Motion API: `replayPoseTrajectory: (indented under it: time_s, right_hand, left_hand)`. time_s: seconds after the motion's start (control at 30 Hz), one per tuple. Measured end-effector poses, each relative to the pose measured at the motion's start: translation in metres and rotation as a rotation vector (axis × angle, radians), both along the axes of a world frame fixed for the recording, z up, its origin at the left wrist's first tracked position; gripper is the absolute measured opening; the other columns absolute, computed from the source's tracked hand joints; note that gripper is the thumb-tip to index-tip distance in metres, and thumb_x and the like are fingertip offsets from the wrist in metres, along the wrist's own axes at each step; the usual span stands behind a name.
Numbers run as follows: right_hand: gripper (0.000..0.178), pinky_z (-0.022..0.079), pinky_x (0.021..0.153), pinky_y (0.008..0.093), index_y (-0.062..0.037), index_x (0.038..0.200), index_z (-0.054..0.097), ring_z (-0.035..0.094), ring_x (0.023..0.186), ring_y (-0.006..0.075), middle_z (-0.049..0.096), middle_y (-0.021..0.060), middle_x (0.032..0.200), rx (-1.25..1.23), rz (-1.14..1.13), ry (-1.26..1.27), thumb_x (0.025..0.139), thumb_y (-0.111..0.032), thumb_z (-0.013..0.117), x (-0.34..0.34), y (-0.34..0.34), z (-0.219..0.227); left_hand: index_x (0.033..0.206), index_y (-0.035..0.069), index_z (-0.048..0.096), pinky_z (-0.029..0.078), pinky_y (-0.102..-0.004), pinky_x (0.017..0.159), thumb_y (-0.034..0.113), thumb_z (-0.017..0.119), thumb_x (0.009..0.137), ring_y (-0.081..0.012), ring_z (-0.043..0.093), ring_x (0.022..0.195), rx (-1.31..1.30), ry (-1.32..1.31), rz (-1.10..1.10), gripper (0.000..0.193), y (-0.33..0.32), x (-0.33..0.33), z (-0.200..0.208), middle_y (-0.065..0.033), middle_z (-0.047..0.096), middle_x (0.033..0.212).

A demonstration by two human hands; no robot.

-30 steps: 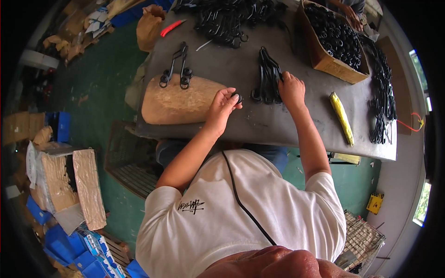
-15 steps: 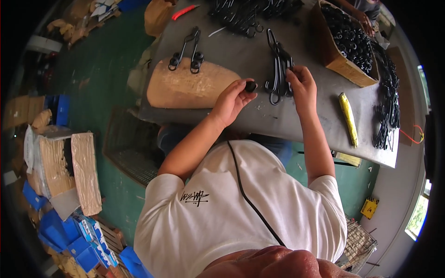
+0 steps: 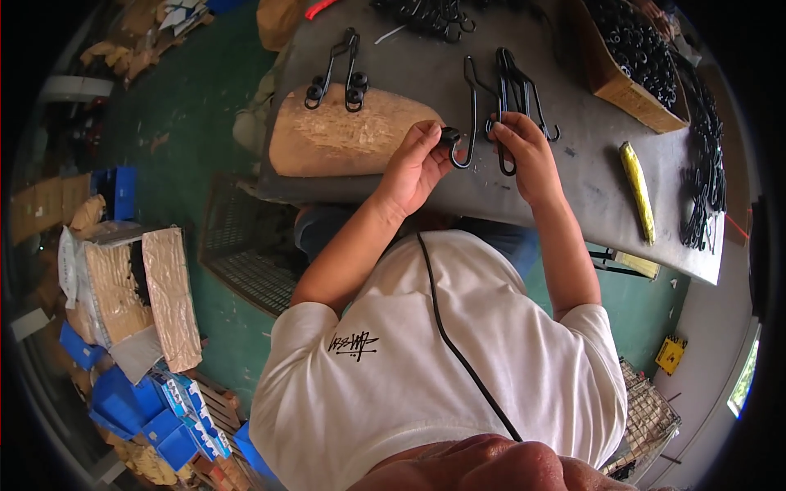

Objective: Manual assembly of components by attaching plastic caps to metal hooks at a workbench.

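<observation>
In my left hand (image 3: pixel 411 170), thumb and fingers pinch a small black round piece (image 3: pixel 449 136). My right hand (image 3: pixel 526 154) is closed on a bent black wire hook (image 3: pixel 472 102). One curled end of that hook reaches across to the black piece; whether it has entered the piece I cannot tell. Several similar wire hooks (image 3: pixel 521 86) lie on the table just beyond my right fingers. To the left, a finished-looking bent wire (image 3: pixel 352 61) with black round pieces on its two looped ends rests partly on a worn wooden board (image 3: pixel 352 139).
A cardboard box (image 3: pixel 626 102) full of black round pieces stands at the right on the grey metal table (image 3: pixel 573 192). Near it are a yellow wrapped stick (image 3: pixel 637 192) and a heap of black wires (image 3: pixel 702 180). More hooks (image 3: pixel 426 16) and a red-handled tool (image 3: pixel 319 8) lie at the far side.
My right hand has lifted a wire hook off the bunch and brought it left, its curled end up to the black piece in my left hand. The view has shifted slightly.
</observation>
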State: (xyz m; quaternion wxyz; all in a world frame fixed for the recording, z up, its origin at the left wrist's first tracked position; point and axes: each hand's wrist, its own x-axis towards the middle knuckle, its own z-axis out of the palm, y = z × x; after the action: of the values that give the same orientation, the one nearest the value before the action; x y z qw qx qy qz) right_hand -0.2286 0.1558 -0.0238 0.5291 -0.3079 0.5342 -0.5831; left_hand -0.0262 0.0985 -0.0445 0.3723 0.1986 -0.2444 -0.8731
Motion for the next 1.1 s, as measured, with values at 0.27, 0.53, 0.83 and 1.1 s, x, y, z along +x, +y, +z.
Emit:
replayPoseTrajectory:
  time_s: [0.27,0.53,0.83,1.1]
  right_hand:
    - [0.027,0.042,0.07,0.022,-0.0003,0.116,0.061,0.056,0.078,0.0073,0.066,0.0026,0.093,0.053,0.011,0.027,0.095,-0.016,0.065,0.005,-0.001,-0.001]
    - [0.028,0.037,0.065,0.0219,-0.0032,0.117,0.061,0.053,0.076,0.0055,0.066,0.0007,0.093,0.075,0.001,0.086,0.094,-0.019,0.066,0.008,-0.004,-0.002]
    - [0.029,0.045,0.068,0.0226,-0.0009,0.118,0.059,0.059,0.082,0.0084,0.066,0.0021,0.096,0.005,-0.118,0.115,0.095,-0.016,0.067,0.024,-0.003,-0.023]
    - [0.018,0.042,0.062,0.0228,-0.004,0.109,0.057,0.055,0.072,0.0082,0.063,0.0019,0.085,0.015,-0.143,-0.035,0.095,-0.011,0.066,0.063,0.0,-0.035]
  left_hand:
    - [0.115,0.012,0.056,0.051,-0.0316,0.087,0.016,0.062,0.098,-0.0143,0.061,0.096,0.029,-0.052,0.001,0.019,0.002,0.002,0.006,-0.0016,0.063,0.105]
    - [0.112,0.013,0.056,0.049,-0.029,0.086,0.01,0.064,0.094,-0.0112,0.059,0.095,0.011,-0.091,-0.009,0.02,0.004,0.002,0.012,0.0004,0.061,0.102]
    - [0.114,0.005,0.061,0.045,-0.0243,0.088,0.011,0.055,0.099,-0.0095,0.056,0.096,-0.539,-0.45,0.072,0.017,0.01,-0.001,0.004,-0.0024,0.062,0.106]
    - [0.091,0.004,0.053,0.045,-0.0267,0.07,0.024,0.05,0.106,-0.0109,0.052,0.074,-0.898,-0.854,0.51,0.025,0.006,-0.003,-0.006,-0.0031,0.059,0.083]
